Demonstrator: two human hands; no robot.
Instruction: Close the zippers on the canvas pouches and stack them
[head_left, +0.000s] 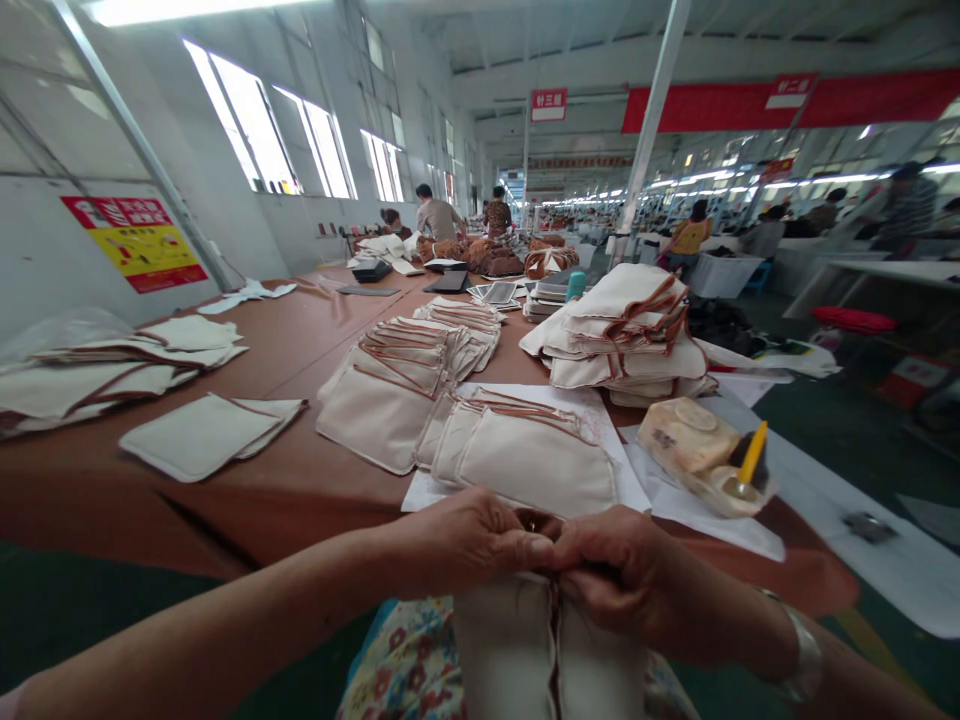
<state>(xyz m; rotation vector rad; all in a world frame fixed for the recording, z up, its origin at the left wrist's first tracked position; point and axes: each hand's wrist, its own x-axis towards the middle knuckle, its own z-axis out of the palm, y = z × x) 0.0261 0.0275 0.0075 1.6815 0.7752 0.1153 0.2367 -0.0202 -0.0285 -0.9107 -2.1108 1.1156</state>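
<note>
A cream fabric piece (510,650) with a brown-edged slit down its middle hangs upright over my lap, just in front of the table edge. My left hand (469,540) pinches its top edge, thumb pressed down. Close beside it, almost touching, my right hand (637,570) is closed on the same edge with fingers curled under. Brown material (541,522) shows between the two hands; what exactly the fingertips press is hidden. Right behind my hands, overlapping cream fabric pieces (532,450) with brown trim lie on white paper (420,492).
The brown-covered table (300,350) bears a tall stack of cream pieces (622,330) at right and more piles (97,370) at left. A plastic container with a yellow-handled tool (752,455) stands near the right edge. Co-workers (439,212) are farther back.
</note>
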